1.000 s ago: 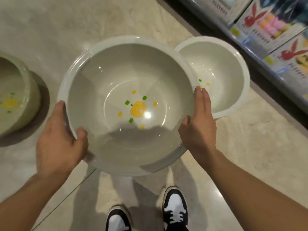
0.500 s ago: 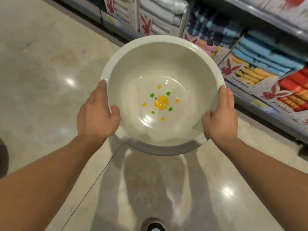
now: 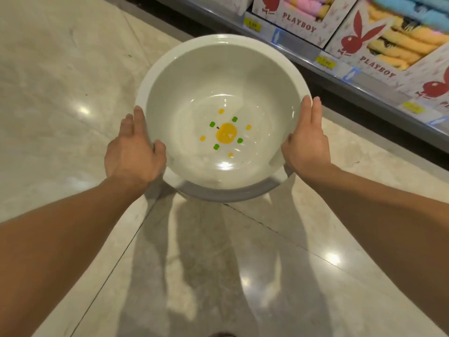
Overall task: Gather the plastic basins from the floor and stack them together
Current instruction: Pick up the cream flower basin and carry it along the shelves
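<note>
Now basin (image 3: 222,93) between both hands (image 3: 132,152) (image 3: 307,144).

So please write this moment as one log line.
basin: lifted, upright | left hand: on rim | right hand: on rim | stack: not in view

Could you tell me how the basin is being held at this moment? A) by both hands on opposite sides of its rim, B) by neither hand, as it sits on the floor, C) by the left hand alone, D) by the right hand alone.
A: the left hand and the right hand each grip one side of the basin, which is held up above the floor.
</note>
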Available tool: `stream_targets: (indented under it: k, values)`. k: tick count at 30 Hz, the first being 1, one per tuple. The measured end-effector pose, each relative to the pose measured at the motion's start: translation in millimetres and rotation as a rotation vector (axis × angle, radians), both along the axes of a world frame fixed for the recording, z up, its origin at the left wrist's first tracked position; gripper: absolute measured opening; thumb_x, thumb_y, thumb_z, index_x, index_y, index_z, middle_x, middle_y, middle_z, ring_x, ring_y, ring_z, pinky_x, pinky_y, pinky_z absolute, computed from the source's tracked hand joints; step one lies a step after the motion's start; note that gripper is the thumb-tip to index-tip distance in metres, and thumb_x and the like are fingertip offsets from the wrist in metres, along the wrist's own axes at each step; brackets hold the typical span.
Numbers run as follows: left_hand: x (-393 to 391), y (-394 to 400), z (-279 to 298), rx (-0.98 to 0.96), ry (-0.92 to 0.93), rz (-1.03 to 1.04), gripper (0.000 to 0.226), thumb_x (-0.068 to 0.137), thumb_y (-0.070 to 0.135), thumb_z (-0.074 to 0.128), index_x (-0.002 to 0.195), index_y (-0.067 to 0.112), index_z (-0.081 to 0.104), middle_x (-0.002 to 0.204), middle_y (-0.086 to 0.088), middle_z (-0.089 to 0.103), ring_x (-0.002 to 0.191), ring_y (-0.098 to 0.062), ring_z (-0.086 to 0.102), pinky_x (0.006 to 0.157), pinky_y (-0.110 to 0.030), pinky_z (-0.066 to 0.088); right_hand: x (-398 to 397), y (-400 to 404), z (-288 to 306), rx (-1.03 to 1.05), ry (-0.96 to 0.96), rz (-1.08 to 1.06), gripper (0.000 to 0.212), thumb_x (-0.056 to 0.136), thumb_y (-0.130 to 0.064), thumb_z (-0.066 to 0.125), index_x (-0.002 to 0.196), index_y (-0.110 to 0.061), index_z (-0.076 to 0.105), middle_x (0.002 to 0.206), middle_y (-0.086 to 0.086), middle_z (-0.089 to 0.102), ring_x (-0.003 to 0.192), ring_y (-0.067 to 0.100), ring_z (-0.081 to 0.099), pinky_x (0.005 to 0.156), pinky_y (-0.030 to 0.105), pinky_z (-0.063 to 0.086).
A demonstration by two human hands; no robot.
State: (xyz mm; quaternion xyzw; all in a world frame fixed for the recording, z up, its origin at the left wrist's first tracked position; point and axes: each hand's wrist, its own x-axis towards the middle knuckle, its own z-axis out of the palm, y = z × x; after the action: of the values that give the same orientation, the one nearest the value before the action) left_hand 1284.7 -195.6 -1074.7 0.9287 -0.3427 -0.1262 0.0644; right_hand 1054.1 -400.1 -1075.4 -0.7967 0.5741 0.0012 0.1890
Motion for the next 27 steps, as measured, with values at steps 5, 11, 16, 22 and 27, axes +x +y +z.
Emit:
stream_targets:
  k: [5,11,16,22,27]
  values:
    - [-3,-1,-14,-0.044,0.052,0.078,0.074,0.097,0.040,0.042,0.159,0.019,0.008,0.162,-0.011,0.026,0.122,-0.047,0.052,0.091,-0.052,0.048,4,-8,-15,0.100,0.141,0.028,0.092,0.099,-0.030,0.057,0.157,-0.025,-0.014,0.165,-0.001,-0.018,0.144,0.042,0.028,0.112,0.053,0.035]
    - [10,8,47,-0.014,-0.056,-0.040,0.073,0.096,0.061,0.037,0.156,0.022,0.024,0.166,-0.012,0.016,0.149,-0.033,0.021,0.112,-0.054,0.031,5,-3,40,0.121,0.308,0.130,0.088,0.095,-0.063,0.045,0.157,-0.035,-0.010,0.166,0.001,-0.018,0.151,0.043,-0.002,0.120,0.058,0.011]
    - [29,54,159,-0.080,-0.170,-0.094,0.073,0.096,0.064,0.031,0.158,0.025,0.025,0.166,-0.008,0.017,0.151,-0.029,0.018,0.116,-0.051,0.022,27,48,143,-0.096,0.261,0.484,0.081,0.093,-0.071,0.035,0.156,-0.037,-0.002,0.167,-0.003,-0.002,0.152,0.034,0.006,0.119,0.057,0.019]
    - [55,173,330,-0.084,-0.237,0.036,0.069,0.092,0.061,0.036,0.151,0.024,0.040,0.157,-0.009,0.038,0.141,-0.032,0.036,0.112,-0.052,0.029,96,120,326,-0.226,0.139,0.799,0.074,0.092,-0.070,0.037,0.154,-0.038,0.014,0.166,-0.001,0.017,0.150,0.034,0.017,0.113,0.055,0.029]
    - [84,296,505,-0.040,-0.315,0.240,0.070,0.090,0.059,0.041,0.147,0.019,0.048,0.146,-0.014,0.052,0.132,-0.036,0.048,0.106,-0.052,0.037,179,190,494,-0.331,0.060,0.956,0.072,0.091,-0.070,0.034,0.154,-0.037,0.021,0.163,0.000,0.026,0.150,0.036,0.018,0.113,0.055,0.031]
